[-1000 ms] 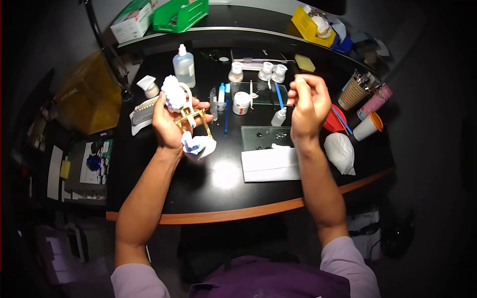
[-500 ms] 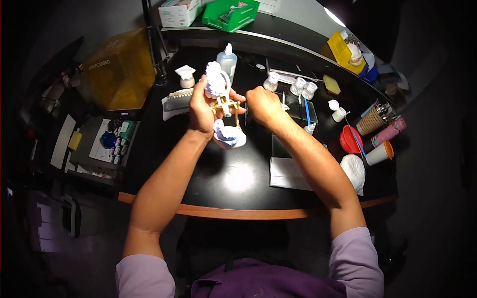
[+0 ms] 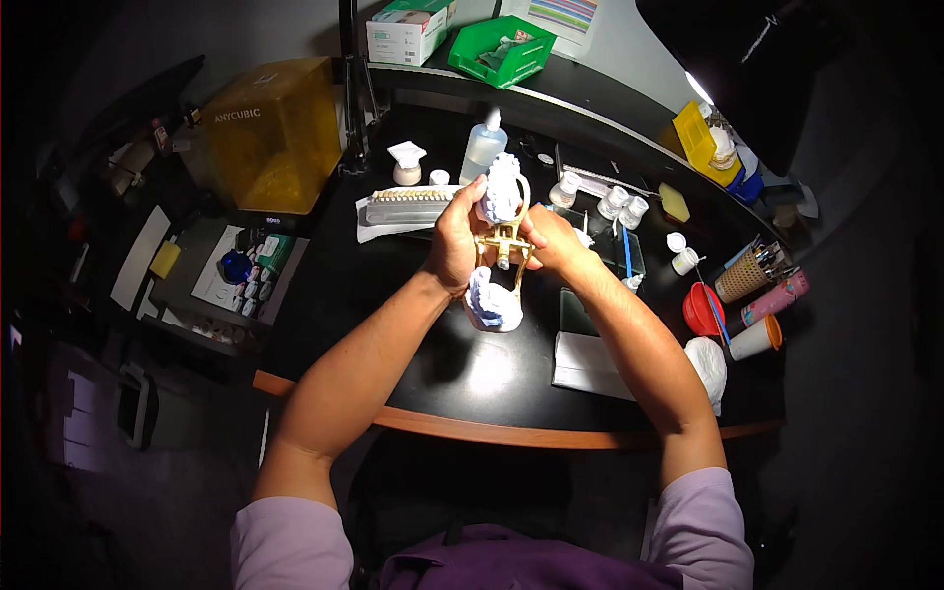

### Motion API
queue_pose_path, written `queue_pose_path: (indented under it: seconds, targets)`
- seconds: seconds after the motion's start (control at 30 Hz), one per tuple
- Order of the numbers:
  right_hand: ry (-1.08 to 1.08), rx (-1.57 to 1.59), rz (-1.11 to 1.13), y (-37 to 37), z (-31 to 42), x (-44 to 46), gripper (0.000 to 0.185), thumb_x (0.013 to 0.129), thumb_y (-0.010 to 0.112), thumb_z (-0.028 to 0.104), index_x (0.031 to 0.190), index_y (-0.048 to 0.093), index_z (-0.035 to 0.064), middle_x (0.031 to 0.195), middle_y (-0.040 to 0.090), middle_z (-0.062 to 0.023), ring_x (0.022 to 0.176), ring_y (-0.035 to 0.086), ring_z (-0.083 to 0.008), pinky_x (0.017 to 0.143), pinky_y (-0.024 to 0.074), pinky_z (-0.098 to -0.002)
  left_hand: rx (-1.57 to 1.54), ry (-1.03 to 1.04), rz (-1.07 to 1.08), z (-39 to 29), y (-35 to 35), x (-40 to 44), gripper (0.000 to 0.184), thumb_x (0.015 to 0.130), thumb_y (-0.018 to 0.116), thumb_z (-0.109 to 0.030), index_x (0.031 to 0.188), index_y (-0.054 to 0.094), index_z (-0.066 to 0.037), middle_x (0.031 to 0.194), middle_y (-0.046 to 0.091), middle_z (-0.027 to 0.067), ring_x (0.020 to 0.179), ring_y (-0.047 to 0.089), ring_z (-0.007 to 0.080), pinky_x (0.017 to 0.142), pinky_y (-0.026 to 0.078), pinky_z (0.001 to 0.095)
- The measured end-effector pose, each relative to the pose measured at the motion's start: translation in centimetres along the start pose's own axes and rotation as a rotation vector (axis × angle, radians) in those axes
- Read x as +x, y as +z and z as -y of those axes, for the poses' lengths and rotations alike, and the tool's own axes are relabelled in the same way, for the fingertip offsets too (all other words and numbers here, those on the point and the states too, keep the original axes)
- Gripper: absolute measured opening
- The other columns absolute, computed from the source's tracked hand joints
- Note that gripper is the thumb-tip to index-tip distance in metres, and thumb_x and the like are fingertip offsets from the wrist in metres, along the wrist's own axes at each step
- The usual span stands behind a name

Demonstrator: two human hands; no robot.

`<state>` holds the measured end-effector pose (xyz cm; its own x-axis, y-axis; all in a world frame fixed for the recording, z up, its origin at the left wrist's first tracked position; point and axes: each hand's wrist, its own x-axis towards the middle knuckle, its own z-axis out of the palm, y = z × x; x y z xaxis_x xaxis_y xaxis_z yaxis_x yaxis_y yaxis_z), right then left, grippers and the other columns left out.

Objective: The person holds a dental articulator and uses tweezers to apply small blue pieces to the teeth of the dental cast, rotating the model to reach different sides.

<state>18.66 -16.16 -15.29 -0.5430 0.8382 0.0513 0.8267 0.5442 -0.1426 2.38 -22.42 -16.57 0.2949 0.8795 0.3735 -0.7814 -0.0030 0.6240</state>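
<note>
So — left hand [image 3: 454, 241] holds articulator [image 3: 504, 244]

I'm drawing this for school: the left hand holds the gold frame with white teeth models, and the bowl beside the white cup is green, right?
Not quite: the head view shows the bowl is red, not green. It is beside the white cup, and the left hand holds the gold frame with white teeth models.

This looks like a dental lab. Plaster teeth models [image 3: 502, 189] and a tooth shade guide [image 3: 411, 205] (neatly rowed) show it.
</note>
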Motion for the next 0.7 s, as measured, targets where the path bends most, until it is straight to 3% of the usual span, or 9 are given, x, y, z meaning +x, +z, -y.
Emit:
queue_pose_path:
  seconds: [0.23,0.37,0.43,0.6,0.7]
  targets:
    - [-0.112,0.154,-0.017,-0.3,-0.8,-0.9,0.004,0.077,0.065,0.010,0.079,0.068,0.0073,0.082,0.071,-0.0187,0.084,0.070,-0.0392,0.074,0.0567,-0.0469,-0.061,-0.049,0.011,0.2,0.1,0.0,0.060,0.100,0.035,-0.054,0.107,0.059,0.002,0.086,0.067,0.0186,0.080,0.072,0.0319,0.065,0.064,0.0460]
    - [-0.194,0.049,-0.024,0.9,-2.6,0.1,0.005,0.076,0.066,0.011,0.078,0.069,0.0075,0.084,0.071,-0.0187,0.083,0.070,-0.0385,0.073,0.0572,-0.0457,-0.060,-0.071,0.006,0.3,0.2,-0.2,0.060,0.101,0.033,-0.052,0.107,0.059,0.001,0.086,0.068,0.0184,0.080,0.072,0.0312,0.065,0.064,0.0458]
    - [-0.130,0.004,-0.008,0.7,-1.9,-0.3,0.009,0.078,0.065,0.014,0.078,0.069,0.0054,0.082,0.071,-0.0177,0.080,0.070,-0.0382,0.073,0.0573,-0.0449,-0.044,-0.050,0.032,0.2,0.2,-0.2,0.058,0.101,0.033,-0.052,0.105,0.058,0.001,0.086,0.068,0.0184,0.081,0.072,0.0302,0.066,0.064,0.0457]
    - [-0.322,-0.155,0.069,-0.5,-1.5,-1.2,0.019,0.087,0.058,0.019,0.097,0.066,0.0042,0.094,0.070,-0.0170,0.090,0.069,-0.0364,0.080,0.0557,-0.0446,-0.060,-0.021,0.041,-0.4,0.9,-0.5,0.057,0.102,0.033,-0.050,0.106,0.057,0.001,0.088,0.067,0.0178,0.081,0.071,0.0297,0.067,0.064,0.0458]
    - [-0.387,-0.223,0.088,-0.4,-2.1,-1.4,0.022,0.089,0.057,0.020,0.104,0.063,0.0053,0.099,0.068,-0.0170,0.094,0.067,-0.0361,0.081,0.0550,-0.0449,-0.040,-0.003,0.104,-0.2,0.3,-0.3,0.057,0.102,0.033,-0.050,0.113,0.056,0.001,0.094,0.065,0.0202,0.090,0.070,0.0352,0.073,0.062,0.0513]
